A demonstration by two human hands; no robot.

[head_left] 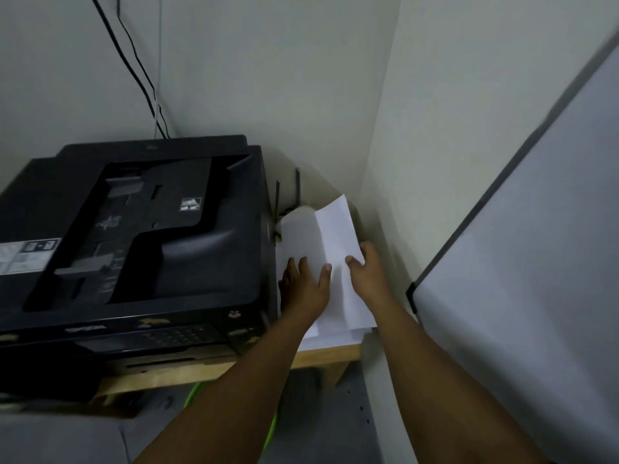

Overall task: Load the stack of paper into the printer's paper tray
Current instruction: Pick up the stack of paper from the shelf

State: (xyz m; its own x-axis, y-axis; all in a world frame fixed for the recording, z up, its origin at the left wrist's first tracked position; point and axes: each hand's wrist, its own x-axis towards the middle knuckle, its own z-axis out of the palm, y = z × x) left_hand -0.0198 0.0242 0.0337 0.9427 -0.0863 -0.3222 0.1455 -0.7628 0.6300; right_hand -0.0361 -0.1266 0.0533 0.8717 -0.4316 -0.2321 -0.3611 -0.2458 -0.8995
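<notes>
Paper stack [330, 236] white, top sheets lifted; left hand [306, 283] flat on it, right hand [366, 266] pinching edge.

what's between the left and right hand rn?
Head view: only white sheets of the paper stack lie between the left hand and the right hand. A raised sheet runs through that stretch; both hands touch the paper.

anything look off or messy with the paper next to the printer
Yes. The paper beside the printer is not a squared stack: the top sheets are lifted and fanned at an angle, and lower sheets jut past the table edge. The left hand lies on it; the right hand grips the raised sheets.
</notes>
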